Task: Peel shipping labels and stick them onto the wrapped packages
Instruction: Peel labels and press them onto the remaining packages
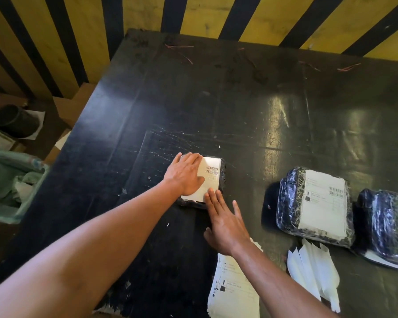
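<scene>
My left hand [185, 175] lies flat, fingers spread, on the label [210, 177] atop the small wrapped package [222, 177] at mid-tabletop [170, 99]. My right hand [225, 222] is open too, grasping nothing — its fingertips [213, 195] touch the label's near edge. The label's long axis runs away from me, so I'd judge the smoothing stroke goes forward — left hand nearer.

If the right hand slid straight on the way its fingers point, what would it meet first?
The right hand points up and slightly left, fingertips at the near edge of the small package. It would likely ride onto its white label, towards the left hand.
</scene>
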`<state>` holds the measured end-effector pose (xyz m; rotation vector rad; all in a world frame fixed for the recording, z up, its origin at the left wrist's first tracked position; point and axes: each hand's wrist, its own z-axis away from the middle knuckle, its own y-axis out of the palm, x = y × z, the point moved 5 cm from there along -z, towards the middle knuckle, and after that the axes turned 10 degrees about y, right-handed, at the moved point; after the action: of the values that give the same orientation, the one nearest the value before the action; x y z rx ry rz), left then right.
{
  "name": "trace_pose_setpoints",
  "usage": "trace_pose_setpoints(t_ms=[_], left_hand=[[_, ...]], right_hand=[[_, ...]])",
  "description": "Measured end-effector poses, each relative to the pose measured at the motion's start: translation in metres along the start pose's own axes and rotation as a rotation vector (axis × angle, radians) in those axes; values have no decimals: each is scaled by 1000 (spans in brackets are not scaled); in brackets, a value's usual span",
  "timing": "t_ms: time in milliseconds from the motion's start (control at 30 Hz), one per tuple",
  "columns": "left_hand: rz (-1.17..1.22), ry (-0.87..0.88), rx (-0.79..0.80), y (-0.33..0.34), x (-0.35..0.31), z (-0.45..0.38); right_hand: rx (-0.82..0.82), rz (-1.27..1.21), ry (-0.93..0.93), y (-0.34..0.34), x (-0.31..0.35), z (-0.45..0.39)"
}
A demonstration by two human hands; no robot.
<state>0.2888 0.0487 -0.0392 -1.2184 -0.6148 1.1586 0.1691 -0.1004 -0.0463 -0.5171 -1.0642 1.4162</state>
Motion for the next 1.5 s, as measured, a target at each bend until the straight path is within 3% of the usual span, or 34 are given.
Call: trace_pose_setpoints(t_ms=[100,200,267,333,433,633,800,1000,1367,1500], left_hand=[[114,-124,-67,-5,16,1],[360,-406,-177,3,34,26],[579,-587,-182,19,40,45],[785,-652,-191,36,39,58],[988,-629,-204,52,29,71],[1094,-640,-280,42,31,74],[1141,-598,-335,32,22,91],[1214,-511,-406,12,-34,108],[1206,-320,-264,-19,-175,61],[1185,-276,-216,-18,-224,37]], right_hand=[[1,-60,4,-1,-2,-3],[-198,-299,46,-16,-8,-11],[-317,-493,233,-25,-22,-20],[-199,-701,446,-24,-32,-35],[24,-794,583,-16,-31,-58],[-23,-974,635,-31,-31,-63],[-78,-1016,582,-44,-33,-44],[-189,-944,541,-60,-54,4],[-460,-989,615,-113,-167,105],[-487,-1007,706,-119,-212,127]])
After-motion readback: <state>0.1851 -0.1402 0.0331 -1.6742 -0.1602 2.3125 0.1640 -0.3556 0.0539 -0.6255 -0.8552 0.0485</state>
